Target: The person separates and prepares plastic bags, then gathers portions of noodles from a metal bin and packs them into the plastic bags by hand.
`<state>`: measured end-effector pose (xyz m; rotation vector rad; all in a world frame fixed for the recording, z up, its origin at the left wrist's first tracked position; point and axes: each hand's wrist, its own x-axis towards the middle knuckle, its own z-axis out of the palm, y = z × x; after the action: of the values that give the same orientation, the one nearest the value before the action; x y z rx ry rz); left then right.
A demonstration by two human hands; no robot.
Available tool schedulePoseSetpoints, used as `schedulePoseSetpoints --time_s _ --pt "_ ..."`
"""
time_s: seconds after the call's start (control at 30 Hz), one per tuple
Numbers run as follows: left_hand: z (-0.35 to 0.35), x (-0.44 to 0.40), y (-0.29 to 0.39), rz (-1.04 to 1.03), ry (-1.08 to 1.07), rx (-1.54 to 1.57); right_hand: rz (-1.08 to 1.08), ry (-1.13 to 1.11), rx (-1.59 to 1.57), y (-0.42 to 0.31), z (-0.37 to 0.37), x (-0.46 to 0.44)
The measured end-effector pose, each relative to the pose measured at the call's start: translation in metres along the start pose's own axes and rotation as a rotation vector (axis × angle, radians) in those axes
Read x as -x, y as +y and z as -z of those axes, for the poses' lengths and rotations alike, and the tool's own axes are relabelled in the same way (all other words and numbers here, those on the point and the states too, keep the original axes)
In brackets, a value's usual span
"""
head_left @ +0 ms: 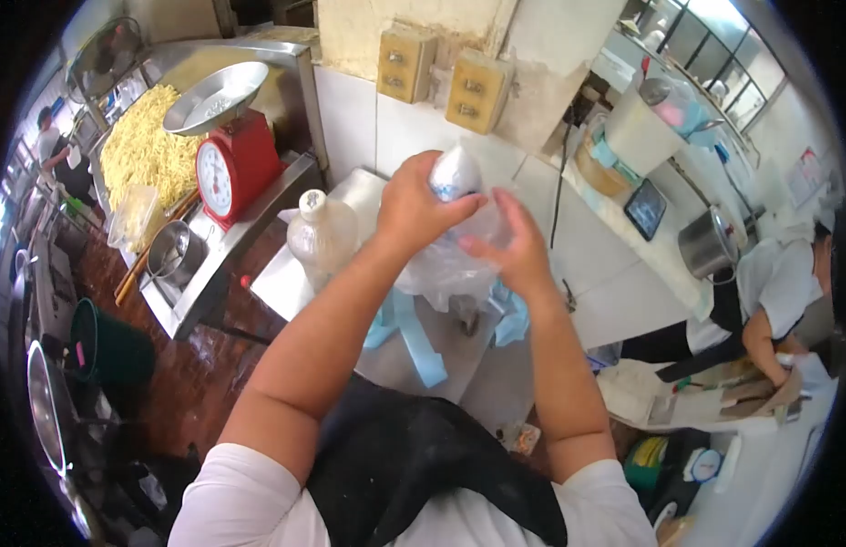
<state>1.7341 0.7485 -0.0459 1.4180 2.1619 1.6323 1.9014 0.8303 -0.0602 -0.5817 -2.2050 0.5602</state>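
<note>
My left hand [415, 205] is closed around a white rounded bundle [456, 171] with a pointed top and some blue marks. Its exact kind is unclear. Below it, a clear plastic bag [446, 272] hangs over a small metal surface. To the right, my right hand [518, 244] is slightly blurred, with thumb and fingers apart beside the bag; I see nothing held in it. Light blue strips [414, 342] dangle under the bag. A cloudy plastic bottle [321, 232] with a white cap stands left of my left forearm.
On the left, a red dial scale [239, 169] with a metal pan stands beside a heap of yellow noodles [149, 137] and a metal pot [175, 253]. A phone or tablet [645, 208] and a steel pot [708, 244] sit on the right ledge. Another person [769, 292] bends at far right.
</note>
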Motion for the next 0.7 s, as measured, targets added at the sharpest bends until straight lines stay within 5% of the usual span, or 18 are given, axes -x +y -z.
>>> schedulePoseSetpoints --time_s 0.1,0.3,0.43,0.5,0.6,0.63,0.7 --pt "0.000 0.003 -0.004 -0.022 -0.001 0.058 -0.220 -0.124 -0.237 -0.001 -0.008 0.017" --pt "-0.002 0.010 -0.010 -0.106 0.096 -0.024 -0.312 0.191 -0.328 0.012 -0.004 0.074" --pt "0.010 0.043 0.015 -0.237 0.256 -0.128 -0.443 0.024 -0.301 0.004 0.002 0.131" --pt "0.045 0.074 0.041 -0.476 0.119 0.082 -0.496 -0.061 -0.259 0.007 0.001 0.157" --pt "0.114 0.103 0.095 0.112 -0.517 0.944 -0.592 -0.054 -0.423 0.009 -0.002 0.187" --pt "0.139 0.101 0.108 -0.016 -0.660 0.949 -0.648 -0.065 -0.448 0.008 -0.004 0.194" --pt "0.156 0.111 0.129 -0.104 -0.835 1.529 -0.700 -0.080 -0.462 0.007 -0.008 0.197"
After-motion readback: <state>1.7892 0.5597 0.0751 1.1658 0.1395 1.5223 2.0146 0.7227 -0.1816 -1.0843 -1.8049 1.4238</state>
